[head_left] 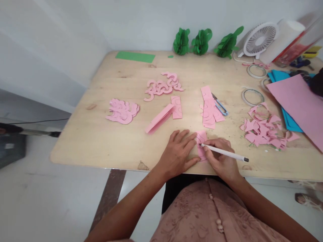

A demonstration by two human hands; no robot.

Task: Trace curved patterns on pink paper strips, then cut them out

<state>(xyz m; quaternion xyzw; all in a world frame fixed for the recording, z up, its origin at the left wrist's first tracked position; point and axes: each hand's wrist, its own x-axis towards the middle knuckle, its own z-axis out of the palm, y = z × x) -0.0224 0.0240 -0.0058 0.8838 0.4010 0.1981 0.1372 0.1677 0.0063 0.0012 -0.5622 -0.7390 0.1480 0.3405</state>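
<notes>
Near the table's front edge lies a small pink paper strip (201, 137) with curved lines drawn on it. My left hand (178, 151) lies flat with fingers stretched out, its fingertips on the strip's left side. In my right hand (223, 161) is a white pen (227, 153), gripped between thumb and fingers, its tip on the strip and its dark end pointing right. Farther back are more marked pink strips (209, 109), with blue thread snips (220, 105) beside them. A folded pink strip (159, 118) touches another marked piece (177, 107) to the left.
Cut pink shapes (122, 111) and curved pink pieces (163, 86) lie left. Pink scraps (263, 129), tape rolls (253, 96) and pink sheets (300, 104) over blue ones lie right. Green paper figures (202, 42), a green strip (135, 56) and a white fan (261, 39) stand or lie behind.
</notes>
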